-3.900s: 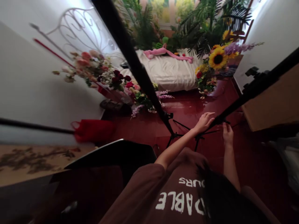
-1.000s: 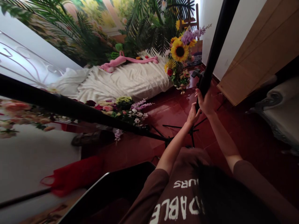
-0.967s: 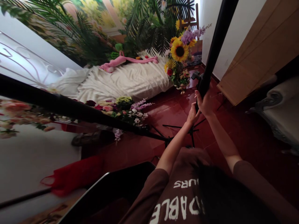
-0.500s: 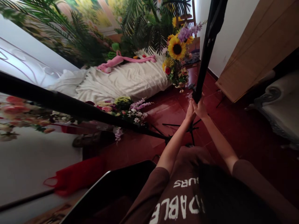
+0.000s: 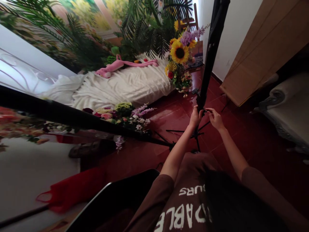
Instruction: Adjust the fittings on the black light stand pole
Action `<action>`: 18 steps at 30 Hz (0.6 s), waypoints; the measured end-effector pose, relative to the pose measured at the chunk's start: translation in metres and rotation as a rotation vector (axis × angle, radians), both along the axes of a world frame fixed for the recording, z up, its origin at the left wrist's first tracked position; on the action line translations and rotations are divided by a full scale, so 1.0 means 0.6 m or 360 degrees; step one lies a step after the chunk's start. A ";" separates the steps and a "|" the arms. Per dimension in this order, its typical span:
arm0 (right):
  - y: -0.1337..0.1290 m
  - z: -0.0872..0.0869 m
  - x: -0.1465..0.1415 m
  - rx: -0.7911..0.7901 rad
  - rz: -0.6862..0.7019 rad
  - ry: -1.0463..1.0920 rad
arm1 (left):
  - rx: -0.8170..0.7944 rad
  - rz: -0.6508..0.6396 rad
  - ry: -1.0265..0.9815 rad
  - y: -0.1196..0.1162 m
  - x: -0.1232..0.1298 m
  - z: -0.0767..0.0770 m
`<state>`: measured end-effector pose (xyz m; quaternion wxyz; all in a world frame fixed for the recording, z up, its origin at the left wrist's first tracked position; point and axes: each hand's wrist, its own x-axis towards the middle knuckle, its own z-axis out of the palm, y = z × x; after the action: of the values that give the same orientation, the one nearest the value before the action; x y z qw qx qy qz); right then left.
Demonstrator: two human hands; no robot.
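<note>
A black light stand (image 5: pixel 209 67) rises steeply in front of me, its spread legs low on the floor. My left hand (image 5: pixel 195 118) is wrapped round its pole from the left, low down by a collar. At the pole's right side a small dark knob (image 5: pixel 204 111) sticks out. My right hand (image 5: pixel 216 120) pinches this knob between thumb and fingertips; the exact contact is small and dim. Above my hands, another small black knob (image 5: pixel 195 91) juts from the left of the pole.
A second black pole (image 5: pixel 72 119) slants across the left. Beyond lie a white draped bed (image 5: pixel 125 85) with a pink plush toy (image 5: pixel 113 67), sunflowers (image 5: pixel 180 52) and other flowers (image 5: pixel 140 119). A brown board (image 5: pixel 251 54) and pale sofa (image 5: pixel 289 103) stand right; a red bag (image 5: pixel 70 190) lies left.
My right hand has come off the pole and shifted right, down to the small knob. My left hand has slid slightly lower on the pole. The view has shifted a little.
</note>
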<state>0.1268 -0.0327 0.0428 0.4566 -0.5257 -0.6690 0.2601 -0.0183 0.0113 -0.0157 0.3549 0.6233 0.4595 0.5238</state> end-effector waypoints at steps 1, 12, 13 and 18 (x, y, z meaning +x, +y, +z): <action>-0.003 -0.003 0.000 -0.0034 -0.0010 0.0039 | -0.0003 -0.0002 -0.0001 0.000 0.000 0.000; 0.018 -0.012 -0.018 -0.0260 -0.0377 0.0033 | 0.0019 0.0017 0.0024 -0.001 0.002 0.001; 0.020 -0.009 -0.021 -0.0289 -0.0404 0.0005 | 0.0020 0.0018 0.0023 -0.002 0.002 0.001; 0.027 0.010 -0.034 -0.0514 -0.0592 -0.0030 | -0.0002 -0.0026 0.0019 -0.004 0.001 0.002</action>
<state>0.1064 -0.0165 0.0487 0.4004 -0.7083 -0.5148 0.2703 -0.0175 0.0088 -0.0142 0.3568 0.6298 0.4569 0.5170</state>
